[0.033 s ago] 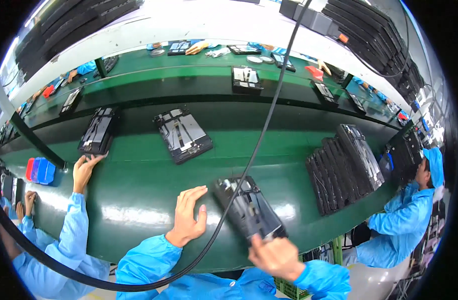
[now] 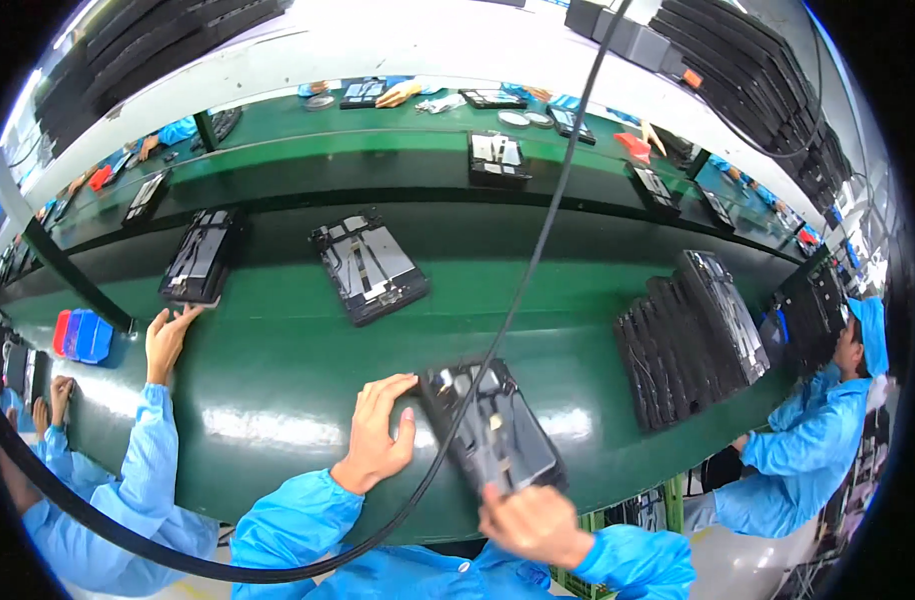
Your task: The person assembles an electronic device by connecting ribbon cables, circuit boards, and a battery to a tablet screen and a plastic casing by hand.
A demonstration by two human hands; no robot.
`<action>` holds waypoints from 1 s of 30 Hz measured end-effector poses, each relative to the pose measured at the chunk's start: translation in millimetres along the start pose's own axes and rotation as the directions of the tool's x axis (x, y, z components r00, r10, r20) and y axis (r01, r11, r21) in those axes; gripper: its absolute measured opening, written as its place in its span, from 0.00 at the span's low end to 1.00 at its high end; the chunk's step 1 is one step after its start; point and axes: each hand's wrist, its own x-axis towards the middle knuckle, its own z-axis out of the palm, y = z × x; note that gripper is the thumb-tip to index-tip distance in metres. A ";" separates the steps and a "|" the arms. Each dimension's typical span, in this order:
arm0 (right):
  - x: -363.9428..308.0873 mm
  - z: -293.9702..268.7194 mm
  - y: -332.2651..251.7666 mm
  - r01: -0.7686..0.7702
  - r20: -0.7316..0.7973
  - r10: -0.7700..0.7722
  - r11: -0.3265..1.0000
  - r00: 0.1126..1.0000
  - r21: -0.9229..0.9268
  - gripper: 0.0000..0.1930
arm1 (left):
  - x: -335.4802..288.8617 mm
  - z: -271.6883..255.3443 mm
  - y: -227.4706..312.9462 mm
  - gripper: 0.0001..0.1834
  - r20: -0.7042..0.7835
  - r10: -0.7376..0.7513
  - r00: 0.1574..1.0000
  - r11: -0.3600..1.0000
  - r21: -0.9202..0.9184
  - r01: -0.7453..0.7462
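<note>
In front of me an opened tablet [image 2: 523, 440], with grey battery panels and a pale strip, sits in a black tray [image 2: 443, 415] on the green worktable, turned at an angle. My right hand [image 2: 538, 525] is closed at the tray's near edge, one digit over the top. The fingers underneath are hidden, and the hand is slightly blurred. My left hand [image 2: 380, 435] is open beside the tray's far-left corner. Its fingertips reach that corner; whether they touch is hard to tell. A black cable [image 2: 513, 320] crosses in front of the view.
Another opened tablet [image 2: 370, 268] lies farther back. A co-worker's hand [image 2: 168, 340] is at a tray [image 2: 200, 258] on the left, near red and blue bins [image 2: 83, 337]. Stacked black trays [image 2: 668, 350] stand right, beside a seated person [image 2: 818, 430].
The tray with the tablet has shifted slightly left, toward my left hand. My right hand has moved a little left with it; my left hand stays nearly in place.
</note>
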 end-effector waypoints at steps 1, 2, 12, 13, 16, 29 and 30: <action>-1.7 9.6 -20.9 0.034 0.107 -0.031 0.999 0.994 -0.031 0.22 | -2.8 0.0 -2.3 0.26 0.066 -0.080 0.995 0.997 -0.014 0.081; 0.0 14.9 -36.8 0.075 0.213 -0.061 0.996 0.975 -0.056 0.26 | -7.1 -2.1 -3.0 0.25 0.131 -0.160 0.978 0.986 -0.022 0.165; 73.0 49.7 15.4 -0.074 0.154 -0.018 0.821 0.988 0.565 0.20 | -1.8 -18.1 -17.6 0.36 0.302 -0.248 0.921 0.968 0.033 0.250; 81.9 61.9 37.0 -0.038 0.059 0.010 0.862 0.998 0.505 0.20 | 0.7 -22.1 -17.6 0.37 0.355 -0.227 0.907 0.972 0.023 0.234; 96.1 94.6 85.1 -0.117 0.017 0.124 0.867 0.992 0.484 0.19 | 7.1 -26.8 -15.5 0.40 0.466 -0.210 0.859 0.973 0.012 0.231; 85.6 133.6 103.1 -0.283 0.042 0.343 0.693 0.939 0.663 0.07 | 14.5 -33.7 -23.8 0.44 0.641 -0.157 0.752 0.979 0.000 0.205; 85.5 133.5 103.4 -0.283 0.046 0.341 0.690 0.939 0.666 0.07 | 14.3 -33.4 -22.5 0.44 0.635 -0.158 0.756 0.978 -0.005 0.209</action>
